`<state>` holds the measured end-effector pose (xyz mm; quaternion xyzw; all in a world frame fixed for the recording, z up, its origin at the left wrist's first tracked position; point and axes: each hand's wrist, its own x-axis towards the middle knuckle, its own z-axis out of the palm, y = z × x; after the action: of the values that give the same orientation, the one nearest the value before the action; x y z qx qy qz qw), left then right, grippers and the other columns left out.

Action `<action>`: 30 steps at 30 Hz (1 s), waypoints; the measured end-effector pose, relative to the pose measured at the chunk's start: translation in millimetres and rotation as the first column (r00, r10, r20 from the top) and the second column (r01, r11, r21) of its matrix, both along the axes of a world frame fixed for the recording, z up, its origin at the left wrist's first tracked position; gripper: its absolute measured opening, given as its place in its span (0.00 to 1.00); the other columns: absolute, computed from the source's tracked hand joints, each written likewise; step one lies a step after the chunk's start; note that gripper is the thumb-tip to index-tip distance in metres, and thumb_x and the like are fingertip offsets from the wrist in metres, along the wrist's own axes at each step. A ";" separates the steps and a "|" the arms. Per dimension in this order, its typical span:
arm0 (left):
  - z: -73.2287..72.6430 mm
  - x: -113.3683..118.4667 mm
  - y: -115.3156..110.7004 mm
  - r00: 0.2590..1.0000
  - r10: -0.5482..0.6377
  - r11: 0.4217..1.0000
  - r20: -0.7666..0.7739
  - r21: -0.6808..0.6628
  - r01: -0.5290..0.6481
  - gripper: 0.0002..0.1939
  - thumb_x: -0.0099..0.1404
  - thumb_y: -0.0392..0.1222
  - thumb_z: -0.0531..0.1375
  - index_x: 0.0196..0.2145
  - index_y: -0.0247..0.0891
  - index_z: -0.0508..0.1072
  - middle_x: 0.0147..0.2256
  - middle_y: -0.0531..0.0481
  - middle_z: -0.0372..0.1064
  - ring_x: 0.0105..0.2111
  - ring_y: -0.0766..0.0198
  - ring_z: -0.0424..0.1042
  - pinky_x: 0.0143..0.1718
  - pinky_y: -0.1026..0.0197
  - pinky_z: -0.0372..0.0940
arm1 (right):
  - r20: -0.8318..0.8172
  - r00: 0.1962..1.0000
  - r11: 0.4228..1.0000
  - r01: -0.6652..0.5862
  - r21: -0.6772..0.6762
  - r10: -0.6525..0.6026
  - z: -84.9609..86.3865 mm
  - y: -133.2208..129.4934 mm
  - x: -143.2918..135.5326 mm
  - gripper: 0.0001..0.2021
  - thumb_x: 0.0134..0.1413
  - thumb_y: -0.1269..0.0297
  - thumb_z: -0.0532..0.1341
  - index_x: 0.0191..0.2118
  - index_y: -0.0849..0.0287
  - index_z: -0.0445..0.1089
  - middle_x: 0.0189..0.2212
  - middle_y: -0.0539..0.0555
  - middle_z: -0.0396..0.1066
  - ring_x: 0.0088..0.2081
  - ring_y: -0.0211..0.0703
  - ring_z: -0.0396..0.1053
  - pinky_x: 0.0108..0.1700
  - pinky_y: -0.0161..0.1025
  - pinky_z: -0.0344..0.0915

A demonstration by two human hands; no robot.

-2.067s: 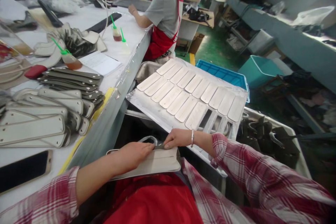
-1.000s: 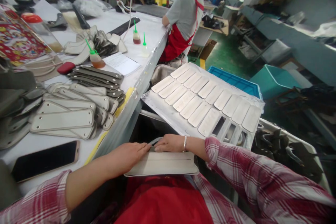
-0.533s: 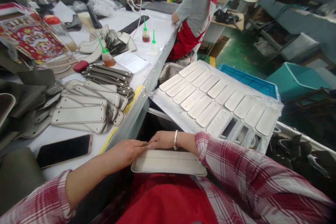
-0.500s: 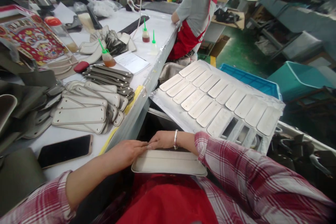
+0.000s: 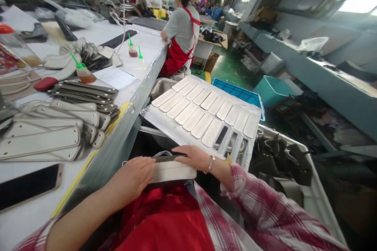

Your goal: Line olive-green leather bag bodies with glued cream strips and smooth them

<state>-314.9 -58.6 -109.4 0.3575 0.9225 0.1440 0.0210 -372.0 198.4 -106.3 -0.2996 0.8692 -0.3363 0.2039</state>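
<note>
A pale panel with rounded corners and a line along its length lies across my lap, against the red apron. Dark grey material shows along its far edge, with a thin pale curved strip behind it. My left hand holds its left end, fingers close together over the face. Around the far right edge, my right hand grips it, fingers pointing left. Both thumbs are mostly hidden. Just beyond my hands is a slanted board with rows of similar pale strips.
On the left table are stacked strips with holes, a phone and green-tipped bottles. A tub of dark pieces stands at right. A blue crate sits behind the board; a co-worker sits farther back.
My hands have moved apart along the panel, the left toward its left end, the right toward its right. The view has tilted up and turned right.
</note>
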 end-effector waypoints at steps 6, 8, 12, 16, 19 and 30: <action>-14.6 30.5 66.5 0.989 0.098 0.979 0.112 0.166 -0.116 0.10 0.61 0.38 0.56 0.42 0.36 0.66 0.41 0.46 0.68 0.42 0.59 0.66 0.43 0.55 0.62 | -0.270 0.914 0.940 0.240 -0.242 -0.303 -17.5 37.7 86.8 0.15 0.50 0.61 0.61 0.45 0.58 0.66 0.51 0.59 0.63 0.53 0.46 0.58 0.54 0.47 0.57; -14.4 32.9 74.8 0.992 0.086 0.986 0.090 0.135 -0.098 0.06 0.62 0.37 0.55 0.38 0.37 0.67 0.40 0.48 0.68 0.41 0.58 0.65 0.42 0.54 0.60 | -0.326 0.881 0.924 0.252 -0.286 -0.342 -32.8 36.8 97.6 0.08 0.52 0.64 0.59 0.38 0.57 0.69 0.49 0.58 0.64 0.54 0.47 0.57 0.55 0.49 0.56; -12.5 33.5 77.1 0.994 0.095 0.989 0.044 0.111 -0.100 0.06 0.64 0.36 0.53 0.34 0.38 0.69 0.41 0.49 0.69 0.42 0.60 0.64 0.42 0.55 0.58 | -0.399 0.823 0.902 0.289 -0.321 -0.406 -49.3 28.6 99.2 0.07 0.55 0.66 0.56 0.32 0.57 0.71 0.47 0.57 0.66 0.54 0.47 0.57 0.55 0.50 0.56; -13.2 35.1 79.4 0.990 0.140 0.983 0.033 0.116 -0.143 0.06 0.63 0.36 0.52 0.33 0.38 0.69 0.41 0.50 0.68 0.42 0.61 0.63 0.43 0.56 0.57 | -0.426 0.807 0.902 0.287 -0.323 -0.409 -49.3 26.6 98.2 0.07 0.55 0.67 0.55 0.32 0.57 0.71 0.46 0.57 0.66 0.54 0.47 0.57 0.55 0.51 0.56; -13.2 35.3 83.0 0.989 0.138 0.983 0.058 0.115 -0.144 0.06 0.63 0.35 0.52 0.32 0.38 0.69 0.41 0.51 0.68 0.42 0.61 0.63 0.43 0.55 0.57 | -0.432 0.790 0.893 0.315 -0.320 -0.434 -49.5 26.0 99.8 0.07 0.55 0.68 0.55 0.31 0.58 0.70 0.46 0.57 0.67 0.54 0.47 0.57 0.55 0.51 0.56; -12.7 35.9 83.7 0.993 0.068 0.997 -0.095 -0.019 -0.070 0.12 0.65 0.47 0.47 0.31 0.43 0.67 0.35 0.47 0.67 0.38 0.65 0.66 0.35 0.57 0.60 | -0.785 0.564 0.967 0.143 -0.212 -0.256 -79.1 40.6 94.4 0.08 0.50 0.65 0.57 0.37 0.49 0.70 0.42 0.51 0.71 0.47 0.51 0.67 0.44 0.47 0.70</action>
<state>-279.0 25.1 -122.1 0.3313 0.9359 0.1174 -0.0236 -277.6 239.0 -185.4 -0.3311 0.8721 -0.2380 -0.2705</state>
